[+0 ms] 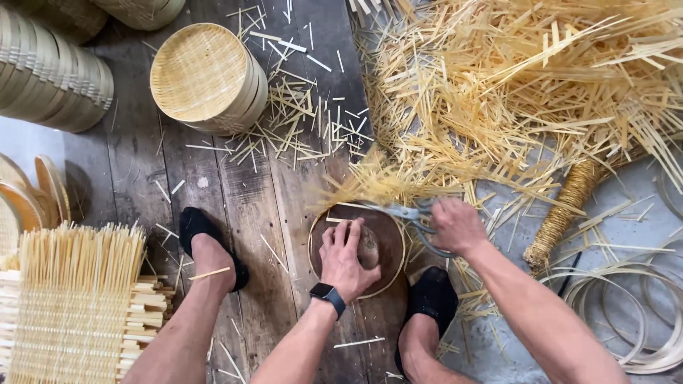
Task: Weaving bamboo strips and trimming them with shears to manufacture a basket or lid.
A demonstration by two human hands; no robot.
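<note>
1. Bamboo tray (390,235), head view: a round, dark-centred piece with a pale hoop rim is lying on the plank floor (235,192) between the person's two black shoes, directly under the left hand (345,259).
2. Left hand is pressing down on the tray's middle, fingers curled closed around a small brown block (368,247).
3. Right hand (455,226) is gripping shears (409,213), fist closed on the handles; blades are pointing leftward at the tray's far rim, just beyond the left fingertips.
4. Step, by my reading: trimming the projecting strip ends (370,186) fanning out past the rim.
5. Next move is calling for turning the tray under the left palm and keeping the blades close along the hoop, clear of the left fingers.
6. Offcut heap (512,85) is lying beyond the right hand; finished trays (206,75) are stacked well beyond the left.
</note>
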